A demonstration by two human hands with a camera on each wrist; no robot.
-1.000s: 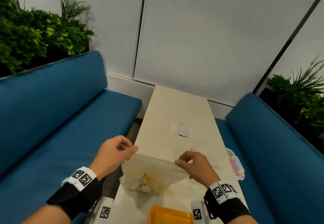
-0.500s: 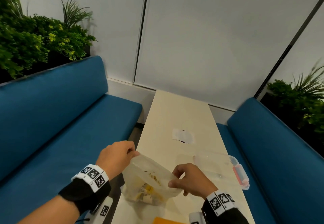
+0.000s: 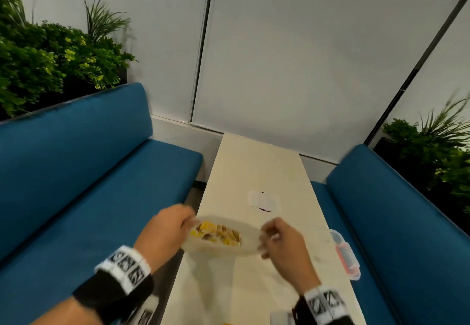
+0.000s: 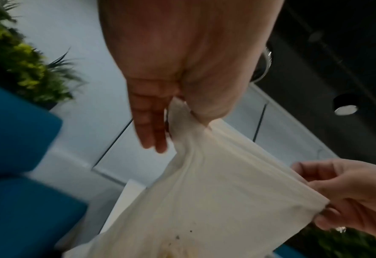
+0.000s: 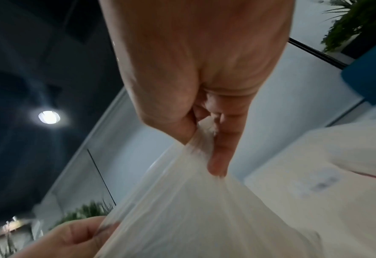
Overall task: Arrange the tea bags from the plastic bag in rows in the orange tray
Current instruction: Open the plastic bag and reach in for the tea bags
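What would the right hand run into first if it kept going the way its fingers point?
The right hand points leftward at the plastic bag whose edge it already pinches. Beyond the bag's open mouth is the left hand pinching the opposite edge; depth is unclear.

**Clearance over the table**

The bag (image 3: 250, 244), stretched between the left hand (image 3: 165, 233) and right hand (image 3: 284, 245), spans the near table (image 3: 254, 161) across most of its width. Its mouth faces up, giving access to the tea bags (image 3: 218, 233). A container (image 3: 346, 256) occupies the right edge. The benches (image 3: 76, 172) flank both sides.
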